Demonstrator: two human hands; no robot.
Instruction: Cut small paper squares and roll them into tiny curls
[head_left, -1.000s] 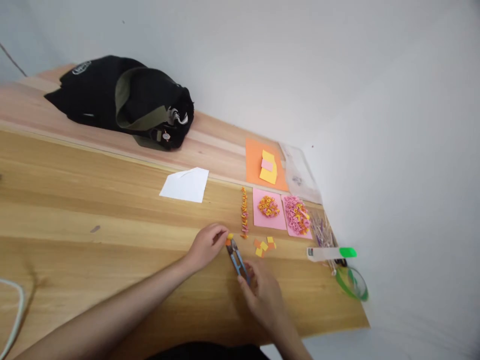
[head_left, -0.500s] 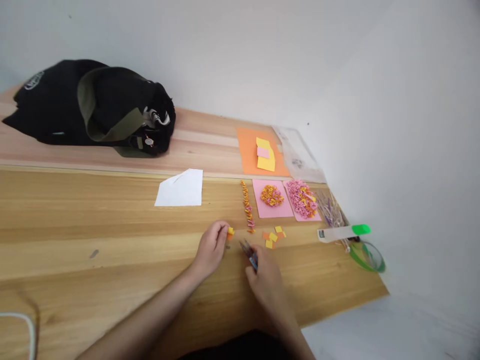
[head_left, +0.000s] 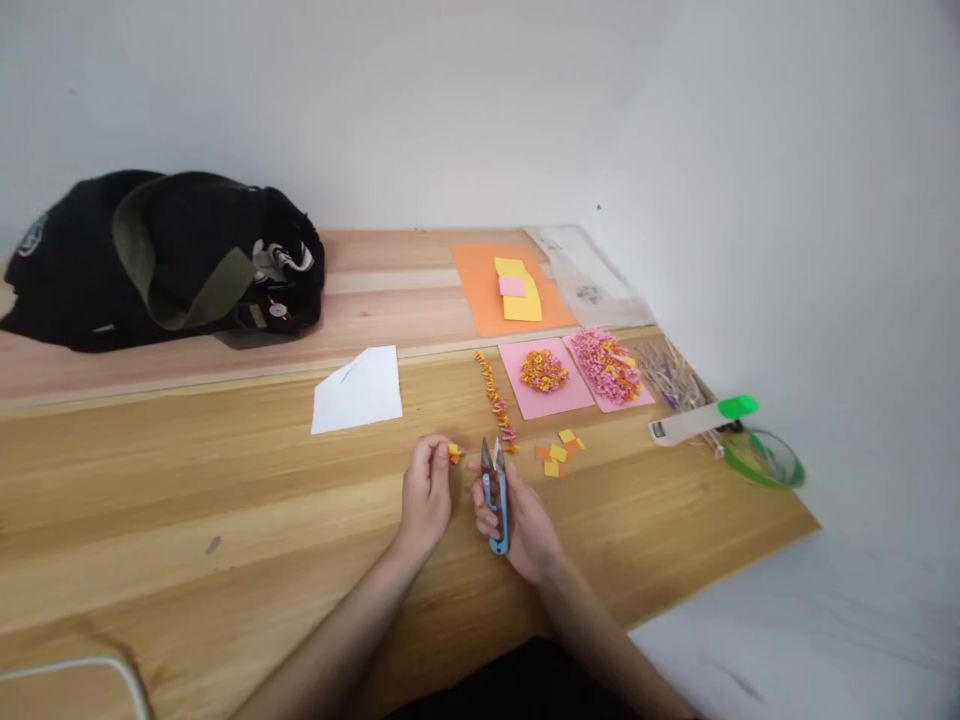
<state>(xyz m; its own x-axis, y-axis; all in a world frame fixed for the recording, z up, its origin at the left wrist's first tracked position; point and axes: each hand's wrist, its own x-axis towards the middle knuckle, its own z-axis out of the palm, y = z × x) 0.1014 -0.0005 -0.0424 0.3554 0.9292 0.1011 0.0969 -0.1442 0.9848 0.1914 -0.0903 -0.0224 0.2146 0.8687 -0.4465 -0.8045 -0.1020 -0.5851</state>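
My left hand is closed, pinching a small yellow and orange paper piece between thumb and fingertips. In my right hand lie blue-handled thread snips, blades parted and pointing away from me. Just beyond the snips runs a row of small orange and pink rolled pieces. To the right of the row, small yellow and orange paper squares lie scattered on the wooden table.
Pink sheets carry an orange heap and a pink heap. Behind lies an orange sheet with yellow paper. White paper, a black bag, a green-ended white strip and green tape are around.
My right hand has turned palm up, so the snips now show fully with blades pointing away. My left hand keeps its pinch on the paper piece. The camera view has shifted.
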